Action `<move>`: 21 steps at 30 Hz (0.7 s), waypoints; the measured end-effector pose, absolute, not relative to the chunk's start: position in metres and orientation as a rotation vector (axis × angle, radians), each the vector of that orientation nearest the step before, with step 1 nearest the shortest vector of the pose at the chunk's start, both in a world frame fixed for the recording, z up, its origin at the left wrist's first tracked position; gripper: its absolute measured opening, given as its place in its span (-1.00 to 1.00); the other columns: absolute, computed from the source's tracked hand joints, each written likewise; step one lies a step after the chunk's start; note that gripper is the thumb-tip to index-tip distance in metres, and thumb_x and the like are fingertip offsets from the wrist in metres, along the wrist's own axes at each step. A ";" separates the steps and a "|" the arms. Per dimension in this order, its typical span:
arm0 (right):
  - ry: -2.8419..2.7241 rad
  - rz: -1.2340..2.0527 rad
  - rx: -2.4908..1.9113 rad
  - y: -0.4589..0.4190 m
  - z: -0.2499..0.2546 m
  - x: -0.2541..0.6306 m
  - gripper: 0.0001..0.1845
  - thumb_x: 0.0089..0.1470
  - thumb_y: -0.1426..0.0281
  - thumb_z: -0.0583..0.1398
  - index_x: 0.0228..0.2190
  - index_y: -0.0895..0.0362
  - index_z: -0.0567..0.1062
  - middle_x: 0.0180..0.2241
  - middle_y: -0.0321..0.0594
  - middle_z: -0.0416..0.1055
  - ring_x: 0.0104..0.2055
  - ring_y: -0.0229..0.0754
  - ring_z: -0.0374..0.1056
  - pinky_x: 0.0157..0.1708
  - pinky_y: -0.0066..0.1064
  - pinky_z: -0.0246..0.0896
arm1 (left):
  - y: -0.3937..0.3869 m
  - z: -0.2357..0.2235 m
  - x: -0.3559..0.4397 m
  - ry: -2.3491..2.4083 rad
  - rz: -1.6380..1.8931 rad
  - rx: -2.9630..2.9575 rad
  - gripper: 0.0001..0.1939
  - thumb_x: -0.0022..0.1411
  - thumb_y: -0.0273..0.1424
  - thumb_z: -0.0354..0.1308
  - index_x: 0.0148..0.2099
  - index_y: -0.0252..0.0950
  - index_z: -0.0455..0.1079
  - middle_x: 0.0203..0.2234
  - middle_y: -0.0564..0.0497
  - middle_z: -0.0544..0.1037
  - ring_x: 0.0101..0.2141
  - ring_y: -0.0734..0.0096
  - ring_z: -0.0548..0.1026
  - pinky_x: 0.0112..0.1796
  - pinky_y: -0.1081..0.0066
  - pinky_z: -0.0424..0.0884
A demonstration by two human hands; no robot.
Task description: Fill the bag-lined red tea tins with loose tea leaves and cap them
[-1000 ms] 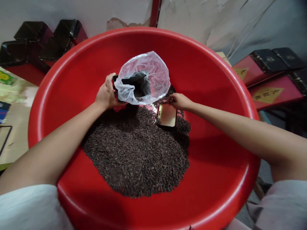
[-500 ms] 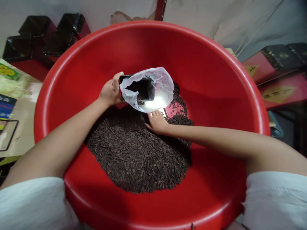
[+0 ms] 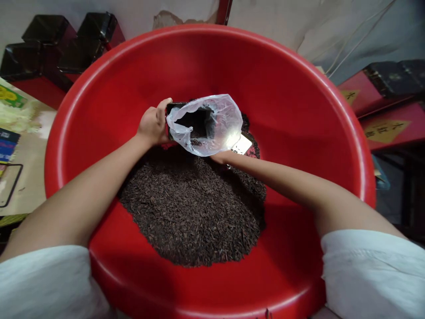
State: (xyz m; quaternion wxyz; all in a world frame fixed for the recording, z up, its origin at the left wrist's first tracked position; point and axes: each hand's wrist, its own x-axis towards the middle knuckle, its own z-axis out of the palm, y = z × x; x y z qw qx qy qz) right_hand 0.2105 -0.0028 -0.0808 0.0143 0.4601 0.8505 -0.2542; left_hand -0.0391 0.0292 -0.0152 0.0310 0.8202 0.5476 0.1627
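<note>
My left hand [image 3: 152,124] is wrapped round the side of a dark-edged tin [image 3: 175,106]. A translucent plastic bag [image 3: 227,113] lines it, with its crumpled mouth spread over the rim and some dark bits inside. Below lies a broad heap of dark, loose tea leaves [image 3: 199,217]. My right hand [image 3: 221,157] reaches in under the bag's lower edge. Its fingers are hidden, so what they touch cannot be seen. Right of the bag, a bright pale patch [image 3: 241,145] shows beside a pink surface partly strewn with leaves.
A big round red tub [image 3: 292,106] surrounds the heap. Red tins with black lids [image 3: 46,29] stand outside it at left, and pink-red tins with gold labels [image 3: 387,128] at right. Papers and packets [image 3: 8,144] lie on a surface at left.
My right hand has moved from the leaves below the bag to beneath it, and its fingers have gone out of sight. The pale patch shows farther right. My left hand keeps its hold.
</note>
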 end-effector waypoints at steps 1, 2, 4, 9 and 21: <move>2.654 -0.795 1.431 -0.005 -0.082 0.205 -0.42 0.24 0.20 -0.17 0.13 0.27 0.23 0.09 0.08 0.31 0.16 0.05 0.22 0.20 -0.05 0.04 | 0.029 -0.016 -0.039 1.684 0.492 2.545 0.13 -0.21 0.14 0.04 0.27 -0.51 -0.08 0.12 -0.30 0.31 0.12 -0.12 0.28 0.08 0.06 0.19; 2.664 -0.797 1.415 -0.009 -0.083 0.197 -0.40 0.24 0.17 -0.15 0.13 0.30 0.23 0.10 0.10 0.30 0.18 0.06 0.19 0.22 -0.07 0.00 | 0.029 -0.016 -0.039 1.680 0.488 2.555 0.12 -0.20 0.14 0.04 0.26 -0.52 -0.07 0.11 -0.31 0.31 0.12 -0.14 0.28 0.07 0.05 0.20; 2.702 -0.816 1.325 -0.025 -0.083 0.178 -0.31 0.19 0.08 -0.06 0.14 0.37 0.19 0.14 0.16 0.23 0.23 0.09 0.10 0.26 -0.11 -0.09 | 0.029 -0.015 -0.039 1.667 0.485 2.552 0.07 -0.15 0.12 0.02 0.25 -0.53 -0.07 0.07 -0.33 0.34 0.12 -0.18 0.28 0.06 0.05 0.19; 2.761 -1.090 1.058 -0.064 -0.069 0.146 0.07 -0.10 -0.08 0.21 0.19 0.41 0.06 0.22 0.25 0.04 0.28 0.14 -0.01 0.27 -0.09 -0.12 | 0.024 -0.010 -0.038 1.646 0.445 2.558 0.01 -0.01 0.07 -0.01 0.26 -0.57 -0.18 0.06 -0.33 0.32 0.17 -0.19 0.17 0.07 0.04 0.13; 2.110 -1.671 0.993 -0.096 -0.007 0.178 -0.38 -0.33 0.27 0.37 -0.18 0.26 0.40 -0.18 -0.10 0.46 -0.14 -0.02 0.38 -0.10 -0.28 0.28 | 0.025 -0.006 -0.038 1.676 0.387 2.621 -0.04 -0.06 0.10 -0.03 0.23 -0.48 0.01 0.13 -0.24 0.28 0.08 -0.08 0.30 0.05 0.14 0.18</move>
